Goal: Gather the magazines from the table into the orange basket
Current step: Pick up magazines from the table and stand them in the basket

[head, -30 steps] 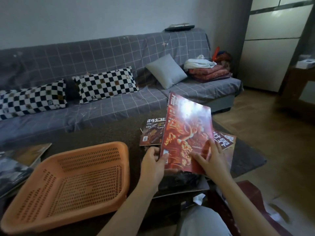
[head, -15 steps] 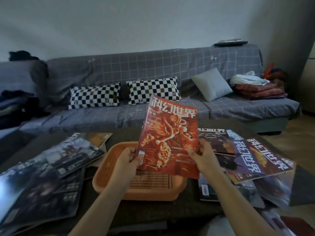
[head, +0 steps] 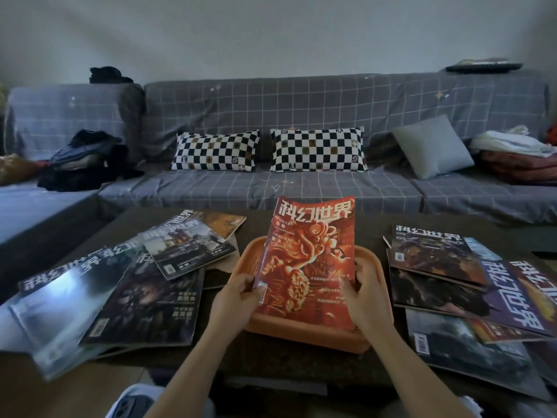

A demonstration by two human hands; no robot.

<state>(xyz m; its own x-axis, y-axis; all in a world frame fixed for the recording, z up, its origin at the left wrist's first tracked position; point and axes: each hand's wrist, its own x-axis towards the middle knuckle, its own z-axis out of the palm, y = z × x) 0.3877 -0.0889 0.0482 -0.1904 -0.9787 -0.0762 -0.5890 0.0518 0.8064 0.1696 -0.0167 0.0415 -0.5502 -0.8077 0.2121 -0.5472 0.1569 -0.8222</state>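
Note:
A red magazine (head: 310,251) with a dragon cover is tilted over the orange basket (head: 310,334), its lower edge down inside the basket. My left hand (head: 238,300) grips its lower left edge and my right hand (head: 366,289) grips its lower right side. The basket stands at the middle of the dark table (head: 265,357), mostly covered by the magazine. Several dark magazines (head: 144,297) lie overlapping on the table's left. Several more magazines (head: 464,285) are spread on the right, one with a purple cover (head: 512,294).
A grey checked sofa (head: 301,188) runs behind the table, with two checkered pillows (head: 215,150), a grey cushion (head: 432,146), dark clothes (head: 84,161) at left and folded blankets (head: 518,155) at right. My knee (head: 132,402) shows at the bottom edge.
My view has swung left until the basket is centred. The red magazine, held in both hands throughout, has come from the right side of the table to above the basket and lowered into it.

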